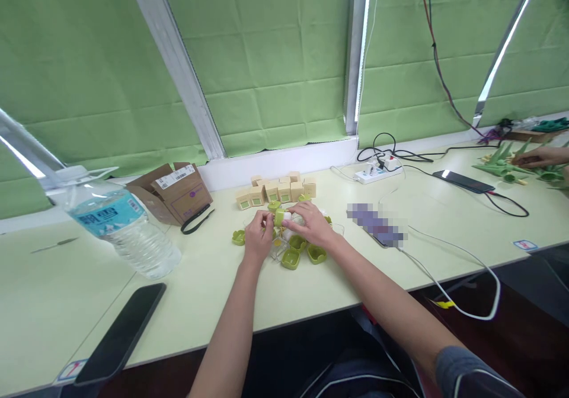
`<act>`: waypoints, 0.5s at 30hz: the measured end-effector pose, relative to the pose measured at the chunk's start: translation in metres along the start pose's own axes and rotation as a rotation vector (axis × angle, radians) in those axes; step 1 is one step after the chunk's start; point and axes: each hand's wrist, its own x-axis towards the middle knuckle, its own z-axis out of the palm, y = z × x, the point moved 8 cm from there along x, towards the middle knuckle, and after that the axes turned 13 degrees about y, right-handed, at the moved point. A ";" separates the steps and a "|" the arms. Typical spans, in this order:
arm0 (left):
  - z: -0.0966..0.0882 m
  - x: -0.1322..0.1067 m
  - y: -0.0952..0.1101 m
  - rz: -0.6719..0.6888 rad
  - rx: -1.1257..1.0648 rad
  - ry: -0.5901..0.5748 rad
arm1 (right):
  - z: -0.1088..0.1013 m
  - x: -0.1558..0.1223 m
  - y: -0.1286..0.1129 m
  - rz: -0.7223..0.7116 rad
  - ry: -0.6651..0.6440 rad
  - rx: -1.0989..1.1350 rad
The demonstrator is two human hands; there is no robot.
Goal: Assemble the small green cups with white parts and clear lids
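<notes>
Above the middle of the table, my left hand (258, 236) pinches a small green cover (280, 217) from its left side. My right hand (315, 225) has its fingers closed at the other side, on a white piece (287, 215) that sits against the green cover. Fingers partly hide both parts. Below the hands lie several loose green cup-shaped covers (290, 259) with rounded, lobed rims. Thin clear or white strands and small white pieces lie among them, too small to make out. Just beyond stand several small cream boxes (284, 193) with green squares on their fronts.
On the left are a large water bottle (133, 232), an open cardboard box (178, 193) and a black phone (122, 333). To the right lie a blurred-out phone (376, 225) on a white cable, a power strip (377, 172) and another phone (463, 181). Another person's hand (536, 156) touches green plastic pieces.
</notes>
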 end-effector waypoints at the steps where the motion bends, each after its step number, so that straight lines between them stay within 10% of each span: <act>1: 0.000 0.000 0.000 -0.002 -0.005 0.000 | 0.000 0.000 0.000 -0.001 0.007 0.005; 15: -0.001 0.002 -0.004 -0.026 -0.035 0.056 | -0.007 -0.001 0.004 0.042 0.132 0.111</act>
